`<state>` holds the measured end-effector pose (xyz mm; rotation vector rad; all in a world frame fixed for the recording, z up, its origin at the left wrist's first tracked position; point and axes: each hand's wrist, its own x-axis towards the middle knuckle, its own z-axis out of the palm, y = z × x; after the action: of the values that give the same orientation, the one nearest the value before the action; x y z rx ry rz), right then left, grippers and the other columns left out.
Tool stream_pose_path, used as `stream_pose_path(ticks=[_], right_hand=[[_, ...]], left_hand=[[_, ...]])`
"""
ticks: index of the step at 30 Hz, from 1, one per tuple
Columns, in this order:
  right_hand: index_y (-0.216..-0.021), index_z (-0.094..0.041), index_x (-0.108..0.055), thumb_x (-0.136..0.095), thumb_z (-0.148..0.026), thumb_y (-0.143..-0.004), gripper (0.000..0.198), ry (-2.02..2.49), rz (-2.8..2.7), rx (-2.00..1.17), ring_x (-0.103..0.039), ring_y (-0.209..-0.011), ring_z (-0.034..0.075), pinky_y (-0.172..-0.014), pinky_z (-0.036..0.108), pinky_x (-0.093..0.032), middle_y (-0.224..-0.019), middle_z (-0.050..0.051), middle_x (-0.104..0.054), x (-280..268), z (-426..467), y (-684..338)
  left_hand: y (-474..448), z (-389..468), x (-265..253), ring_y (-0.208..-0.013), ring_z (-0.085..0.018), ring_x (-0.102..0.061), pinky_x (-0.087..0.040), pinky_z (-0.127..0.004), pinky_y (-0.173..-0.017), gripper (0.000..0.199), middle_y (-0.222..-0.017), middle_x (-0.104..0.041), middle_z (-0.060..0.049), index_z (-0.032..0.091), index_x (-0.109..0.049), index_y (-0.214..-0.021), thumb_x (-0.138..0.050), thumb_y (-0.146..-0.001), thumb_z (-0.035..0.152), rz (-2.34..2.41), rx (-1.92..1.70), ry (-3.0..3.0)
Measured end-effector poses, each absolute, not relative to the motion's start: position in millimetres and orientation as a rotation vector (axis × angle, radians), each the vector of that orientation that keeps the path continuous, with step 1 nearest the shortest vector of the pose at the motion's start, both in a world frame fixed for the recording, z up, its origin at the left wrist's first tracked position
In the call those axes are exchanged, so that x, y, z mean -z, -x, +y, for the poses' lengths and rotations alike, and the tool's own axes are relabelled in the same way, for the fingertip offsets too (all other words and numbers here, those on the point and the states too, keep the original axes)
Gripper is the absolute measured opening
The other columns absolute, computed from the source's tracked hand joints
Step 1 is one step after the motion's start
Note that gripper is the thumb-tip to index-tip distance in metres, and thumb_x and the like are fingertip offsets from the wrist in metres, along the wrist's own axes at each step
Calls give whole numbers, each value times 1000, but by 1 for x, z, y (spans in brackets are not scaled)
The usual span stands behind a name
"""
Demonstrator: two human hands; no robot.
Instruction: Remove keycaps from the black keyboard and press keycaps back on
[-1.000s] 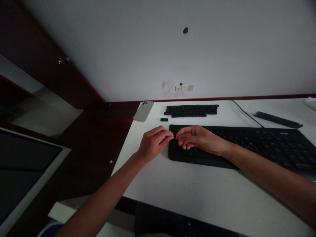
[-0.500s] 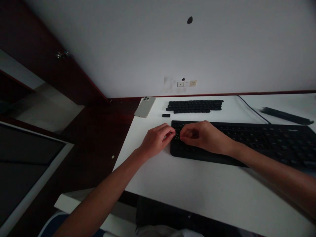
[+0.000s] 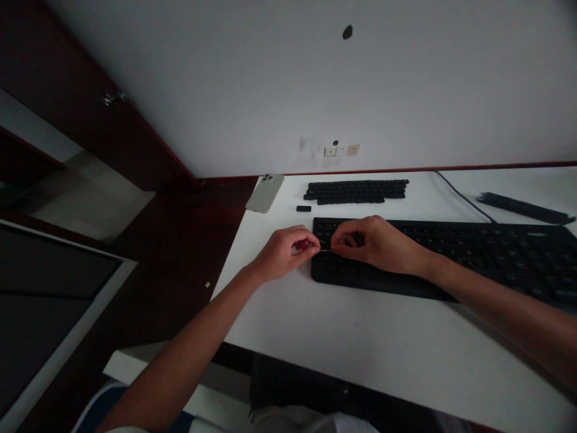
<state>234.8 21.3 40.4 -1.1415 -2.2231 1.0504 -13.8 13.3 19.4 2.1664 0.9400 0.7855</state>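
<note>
Head view: dim room, looking down across a white desk top (image 3: pixel 360 349) toward a pale wall.
Nearest: both bare forearms reach in from the bottom corners and meet at the left end of the keyboard.
Left hand (image 3: pixel 282 252): curled nearly closed, thumb and forefinger pinched together on one end of a thin, short wire-like piece (image 3: pixel 325 250); the hand sits just off the keyboard's left edge, over the desk.
Right hand (image 3: pixel 376 243): also curled, fingertips pinched on the other end of that thin piece; it hovers over the keyboard's leftmost keys, wrist lying across the key rows.
Thin piece: stretched between the two pinches, right above the keyboard's left corner; too small and dark to say what it is made of.
Keyboard: a wide black plastic computer keyboard (image 3: pixel 473 255) lies flat on the desk, running off to the right; in this light I cannot tell which keys are missing.
Just behind it: one small black keycap (image 3: pixel 303 208) lies alone on the desk, near the keyboard's far-left corner.
Further back: a neat block of loose black keycaps in rows (image 3: pixel 356 190) sits near the wall.
Far left: a pale grey smartphone (image 3: pixel 264 193) lies face down at the desk's corner.
Far right: a long black strip-shaped bar (image 3: pixel 525 208) lies at a slant, with a dark cable (image 3: pixel 455 193) between it and the keycap block.
Wall: white wall sockets (image 3: pixel 341 150) just above the desk edge.
</note>
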Motion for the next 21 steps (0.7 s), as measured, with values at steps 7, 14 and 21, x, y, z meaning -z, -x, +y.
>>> stream_pose_path(ticks=[7, 14, 21], right_hand=[[-86, -25, -77, -68, -31, -82, 12, 1073, -2363, -973, -58, -64, 14, -59, 28, -44, -79, -1, -71, -42, 20, -235], [-88, -24, -76, -65, -26, -84, 12, 1017, -2419, -891, -58, -63, 13, -60, 26, -43, -78, -2, -70, -40, 20, -234], [-86, -24, -75, -64, -24, -82, 11, 1027, -2449, -841, -57, -62, 13, -59, 27, -41, -78, -1, -71, -37, 20, -233]], left_hand=[[12, 10, -19, -69, -10, -53, -45, -24, -64, 7, -79, -62, -2, 17, -70, -88, -64, -90, 19, 935, -752, -2217], [11, 10, -17, -66, -9, -52, -43, -22, -62, 7, -78, -62, -1, 17, -71, -87, -65, -88, 16, 969, -729, -2273], [11, 11, -14, -66, -9, -52, -42, -21, -61, 6, -74, -59, 0, 17, -72, -86, -66, -87, 16, 990, -695, -2320]])
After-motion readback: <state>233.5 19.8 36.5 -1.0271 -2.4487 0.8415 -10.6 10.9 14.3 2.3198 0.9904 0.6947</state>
